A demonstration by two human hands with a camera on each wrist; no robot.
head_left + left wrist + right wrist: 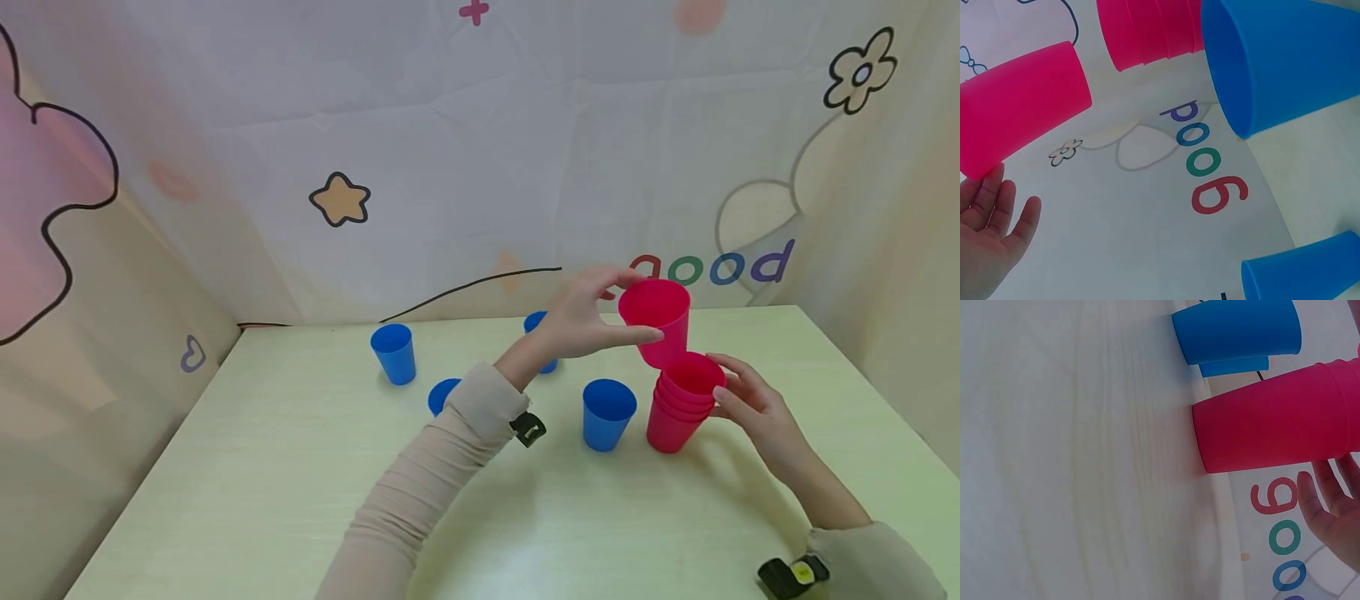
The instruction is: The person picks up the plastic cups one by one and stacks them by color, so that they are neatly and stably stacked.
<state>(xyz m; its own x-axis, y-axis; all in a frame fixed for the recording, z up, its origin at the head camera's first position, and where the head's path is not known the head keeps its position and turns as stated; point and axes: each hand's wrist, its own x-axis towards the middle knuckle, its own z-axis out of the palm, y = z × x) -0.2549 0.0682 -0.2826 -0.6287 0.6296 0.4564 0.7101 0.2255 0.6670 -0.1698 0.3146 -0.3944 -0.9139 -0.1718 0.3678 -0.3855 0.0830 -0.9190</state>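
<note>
lone pink cup [660, 312] held up beside the mouth of the pink stack [678, 408]

the lone pink cup is pinched between the thumb and fingers of the left hand [581, 321], its wall being gripped near the rim and its mouth turned upward. below this grip and slightly to its right, the pink stack is stood on the table [247, 500]; a gap between the two is shown in the left wrist view. the side of the pink stack near its top is held between the thumb and fingers of the right hand [757, 408]. in it, pink cups are nested one inside another, and several rims are bared.

to the left of the right hand's grip, just beside the pink stack, a near blue cup [609, 415] is set upright, its blue inner wall exposed. behind the left hand, a rear blue cup [550, 365] is partly covered. well to the left of the left hand's grip, a far blue cup [395, 357] is placed upright. between that cup and the grip, a fourth blue cup [441, 393] is mostly hidden by the left sleeve [420, 475], so its contents cannot be told.
</note>
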